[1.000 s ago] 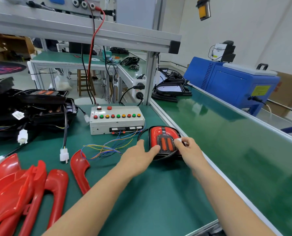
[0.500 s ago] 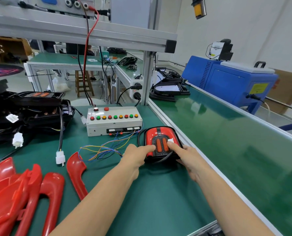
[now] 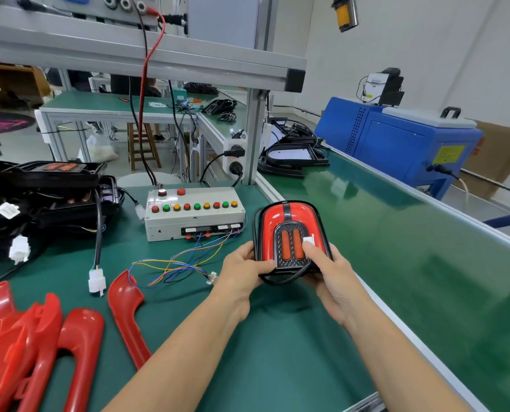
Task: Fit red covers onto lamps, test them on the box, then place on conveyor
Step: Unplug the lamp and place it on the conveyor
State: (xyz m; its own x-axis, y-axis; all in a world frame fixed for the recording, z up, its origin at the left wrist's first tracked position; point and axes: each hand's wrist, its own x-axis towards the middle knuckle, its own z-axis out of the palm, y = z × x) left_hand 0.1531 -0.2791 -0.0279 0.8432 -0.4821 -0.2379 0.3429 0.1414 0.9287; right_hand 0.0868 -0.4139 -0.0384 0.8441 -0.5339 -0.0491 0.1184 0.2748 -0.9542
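We're at a green-matted assembly bench [image 3: 277,367] in a workshop, with an aluminium frame rail overhead and more green benches further back. Along the bench's right edge runs the green conveyor [image 3: 411,263], and past its far side sits a big blue machine cabinet [image 3: 396,147]. At the conveyor's far end lies a stack of black lamp housings [image 3: 292,159].

At the bench's left edge there's a heap of black lamp bodies with cables and white connectors [image 3: 39,197]. In the near left corner we've got a pile of red covers [image 3: 25,346], and one more red cover [image 3: 126,310] lies by itself just to the right of that pile.

Toward the back of the bench is the grey test box [image 3: 194,215] with its row of red, green and yellow buttons. A loose bundle of coloured wires [image 3: 176,263] trails from its front toward us.

The lamp with its red cover on [image 3: 289,230] is close to the bench's right edge, right next to the conveyor, tilted up toward us. Our left hand [image 3: 242,275] grasps its left side, thumb on the lower front rim. Our right hand [image 3: 334,278] grasps the right side, thumb pressing on the face by a small white connector [image 3: 308,241]. A black cable loops under the lamp's near end.
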